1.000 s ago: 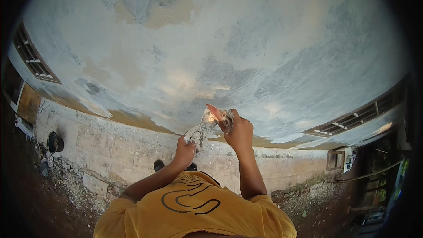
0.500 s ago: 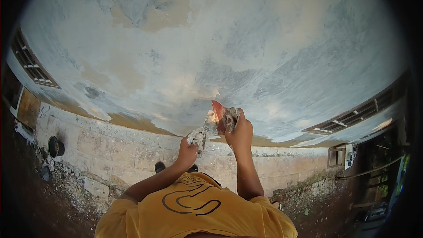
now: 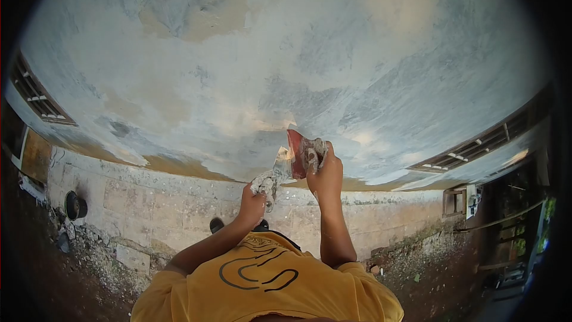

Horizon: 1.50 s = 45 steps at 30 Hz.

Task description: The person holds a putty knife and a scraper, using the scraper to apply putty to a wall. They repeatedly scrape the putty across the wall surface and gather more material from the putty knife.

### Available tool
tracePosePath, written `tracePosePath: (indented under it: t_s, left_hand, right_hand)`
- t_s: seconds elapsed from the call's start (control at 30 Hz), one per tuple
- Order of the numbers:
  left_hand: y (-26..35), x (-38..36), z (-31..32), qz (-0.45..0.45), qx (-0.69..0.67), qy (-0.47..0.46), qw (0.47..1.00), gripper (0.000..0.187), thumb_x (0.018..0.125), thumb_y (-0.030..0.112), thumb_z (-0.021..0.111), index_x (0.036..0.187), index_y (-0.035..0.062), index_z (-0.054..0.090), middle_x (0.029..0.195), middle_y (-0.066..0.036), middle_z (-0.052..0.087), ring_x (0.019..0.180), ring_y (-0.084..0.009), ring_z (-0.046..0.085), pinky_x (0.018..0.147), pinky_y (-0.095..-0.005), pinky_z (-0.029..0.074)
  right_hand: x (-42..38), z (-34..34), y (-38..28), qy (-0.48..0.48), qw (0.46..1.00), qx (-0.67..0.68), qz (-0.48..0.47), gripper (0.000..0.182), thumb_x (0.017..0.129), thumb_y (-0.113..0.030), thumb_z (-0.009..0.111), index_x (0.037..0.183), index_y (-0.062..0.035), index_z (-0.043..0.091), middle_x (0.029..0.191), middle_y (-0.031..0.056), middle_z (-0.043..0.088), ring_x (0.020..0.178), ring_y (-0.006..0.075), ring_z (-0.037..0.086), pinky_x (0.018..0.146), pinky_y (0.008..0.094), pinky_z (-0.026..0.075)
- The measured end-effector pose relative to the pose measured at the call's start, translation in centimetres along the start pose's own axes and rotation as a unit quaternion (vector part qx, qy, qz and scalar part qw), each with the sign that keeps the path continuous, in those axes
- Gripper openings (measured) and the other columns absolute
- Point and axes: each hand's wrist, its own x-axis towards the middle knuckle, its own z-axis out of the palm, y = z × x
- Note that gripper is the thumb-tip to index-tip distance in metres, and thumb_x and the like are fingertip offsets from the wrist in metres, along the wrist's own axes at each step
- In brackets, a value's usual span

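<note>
My left hand [image 3: 254, 204], caked with pale putty on the fingers, is closed round the handle of a putty knife. The shiny metal blade of that putty knife [image 3: 282, 162] points up and to the right. In my right hand [image 3: 327, 173], whose fingers are also smeared with putty, I grip a wide red scraper [image 3: 295, 154]. The scraper's flat face stands beside the knife's blade, and the two overlap slightly in this view. Both tools are in front of the patchy white and grey wall [image 3: 226, 89], low down near its bottom edge.
A barred window [image 3: 42, 92] lies at the left, another [image 3: 471, 149] at the right. Below the wall runs a stained concrete ledge [image 3: 190, 203]. A black bucket [image 3: 75, 205] stands at the left by rubble [image 3: 101, 241]. Timber and clutter fill the right edge.
The view has shifted slightly. Both hands keep their tools close together, and the red scraper has risen a little against the wall.
</note>
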Motion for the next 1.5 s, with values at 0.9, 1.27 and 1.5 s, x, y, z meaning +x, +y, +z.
tracePosePath:
  t_s: [0.9, 1.27, 1.5]
  left_hand:
    - [0.4, -0.8, -0.3, 0.001, -0.013, 0.021, 1.0, 0.037, 0.079, -0.009, 0.037, 0.113, -0.0043, 0.051, 0.101, -0.009, 0.06, 0.089, -0.0156, 0.056, 0.078, -0.027, 0.045]
    - [0.2, -0.9, -0.7, -0.019, -0.026, 0.029, 0.999, 0.036, 0.082, -0.008, 0.037, 0.114, -0.0043, 0.052, 0.104, -0.009, 0.06, 0.092, -0.015, 0.057, 0.081, -0.0261, 0.044]
    - [0.6, -0.6, -0.7, -0.028, -0.022, 0.014, 0.999, 0.038, 0.079, -0.009, 0.036, 0.113, -0.0051, 0.052, 0.104, -0.01, 0.06, 0.093, -0.0163, 0.057, 0.082, -0.027, 0.044]
  right_hand:
    - [0.0, 1.1, -0.2, -0.026, 0.999, -0.015, -0.029, 0.036, 0.066, 0.005, 0.055, 0.102, 0.0019, 0.048, 0.082, 0.0221, 0.062, 0.079, 0.0412, 0.059, 0.067, 0.0408, 0.047]
    - [0.8, 0.9, -0.1, 0.003, 0.998, 0.002, -0.065, 0.04, 0.067, -0.003, 0.059, 0.104, 0.0036, 0.047, 0.072, 0.0235, 0.06, 0.069, 0.0406, 0.059, 0.06, 0.0447, 0.046]
    - [1.0, 0.7, 0.0, 0.003, 0.999, 0.008, -0.054, 0.049, 0.066, -0.003, 0.06, 0.112, 0.0042, 0.046, 0.074, 0.0236, 0.06, 0.072, 0.0398, 0.059, 0.063, 0.0433, 0.047]
